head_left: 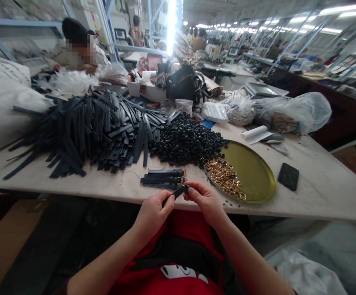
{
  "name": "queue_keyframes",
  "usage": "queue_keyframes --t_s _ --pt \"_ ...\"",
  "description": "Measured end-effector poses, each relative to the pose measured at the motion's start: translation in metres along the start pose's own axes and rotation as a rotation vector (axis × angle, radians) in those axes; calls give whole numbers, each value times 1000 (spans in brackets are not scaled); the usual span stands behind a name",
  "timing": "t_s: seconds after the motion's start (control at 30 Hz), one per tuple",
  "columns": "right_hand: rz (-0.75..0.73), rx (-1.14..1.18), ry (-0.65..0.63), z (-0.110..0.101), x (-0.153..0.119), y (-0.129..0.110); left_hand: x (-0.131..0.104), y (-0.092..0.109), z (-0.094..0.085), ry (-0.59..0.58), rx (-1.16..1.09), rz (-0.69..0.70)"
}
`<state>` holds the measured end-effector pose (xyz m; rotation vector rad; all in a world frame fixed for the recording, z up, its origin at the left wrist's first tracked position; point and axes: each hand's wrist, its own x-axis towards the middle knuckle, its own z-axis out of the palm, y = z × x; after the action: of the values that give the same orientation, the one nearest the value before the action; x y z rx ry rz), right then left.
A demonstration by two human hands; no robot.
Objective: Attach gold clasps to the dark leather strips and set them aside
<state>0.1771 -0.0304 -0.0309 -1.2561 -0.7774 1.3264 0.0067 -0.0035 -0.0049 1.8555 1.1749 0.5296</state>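
My left hand (155, 209) is closed on a short dark strap (177, 192), pinched between thumb and fingers at the table's front edge. At the strap's far end, my right hand (207, 200) pinches its tip, where a small dark piece like a loop shows; the fingers partly hide it. Just beyond my hands lie several straps with gold buckles (162, 179), side by side. To the left is a big heap of loose dark straps (104, 127). A pile of small black loops (190, 139) sits behind the buckled straps. Gold buckles (225, 177) lie to my right.
The gold buckles rest in a round brass-coloured tray (257, 172). A dark phone (288, 176) lies right of it. Plastic bags (300, 110) and a black bag (182, 84) stand at the back. A large white sack (5, 102) borders the left. Another person (79, 45) sits across.
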Motion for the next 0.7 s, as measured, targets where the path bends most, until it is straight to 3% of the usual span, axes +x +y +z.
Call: queue_keyframes --t_s 0.17,0.3,0.47,0.6,0.7 --pt "-73 -150 -68 -1 -10 3 0 1 -1 -100 148 40" --pt "-176 -345 -139 -2 -13 5 4 1 -4 -244 -11 26" --pt "-64 -122 -94 4 -7 14 10 -9 2 -478 -277 -148" --pt "-136 -212 -107 7 -2 28 22 -17 9 -319 -283 -110" --pt "-206 -519 -88 -24 11 19 35 -21 11 -273 -268 -93"
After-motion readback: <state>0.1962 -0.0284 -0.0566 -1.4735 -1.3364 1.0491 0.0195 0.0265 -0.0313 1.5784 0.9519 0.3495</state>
